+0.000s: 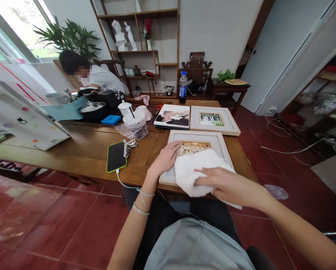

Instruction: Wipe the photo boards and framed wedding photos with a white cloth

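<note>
A white-bordered picture frame [196, 133] lies at the table's near edge, with a small tan picture in its middle. On its left side rests my left hand [165, 158], flat with the fingers stretched out. A fluffy white cloth [190, 168] is bunched over the lower right of the frame, gripped by my right hand [218, 182]. Part of the cloth hangs past the table edge, and it hides much of the frame's lower half. Just behind stands a second framed picture [233, 125] beside a wedding photo album [173, 117].
Left of my hands are a phone [116, 157] with a charging cable and a bagged plastic cup [135, 125]. Farther back stand a cola bottle [182, 88], a blue box [111, 119] and a laptop [30, 116]. Another person [106, 77] leans over the table's far left.
</note>
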### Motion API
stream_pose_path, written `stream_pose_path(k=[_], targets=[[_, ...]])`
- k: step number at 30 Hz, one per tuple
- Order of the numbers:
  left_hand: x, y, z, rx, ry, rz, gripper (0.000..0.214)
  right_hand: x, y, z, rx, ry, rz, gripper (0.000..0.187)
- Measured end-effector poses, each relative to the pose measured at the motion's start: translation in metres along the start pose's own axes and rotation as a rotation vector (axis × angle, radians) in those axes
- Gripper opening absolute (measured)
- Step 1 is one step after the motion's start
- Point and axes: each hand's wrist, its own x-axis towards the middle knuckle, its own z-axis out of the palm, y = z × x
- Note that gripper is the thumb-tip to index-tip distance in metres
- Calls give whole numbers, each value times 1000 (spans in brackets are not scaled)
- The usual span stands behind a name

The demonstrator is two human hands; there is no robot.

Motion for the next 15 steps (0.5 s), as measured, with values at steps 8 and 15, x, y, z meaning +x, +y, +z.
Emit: stream_pose_path(k=[8, 15], targets=[[0, -1, 0, -23, 3, 3, 41, 19, 49, 13, 30, 131, 56, 51], [-1, -1, -1, -34, 17, 26, 42, 37, 65, 16, -174, 240, 154, 51]])
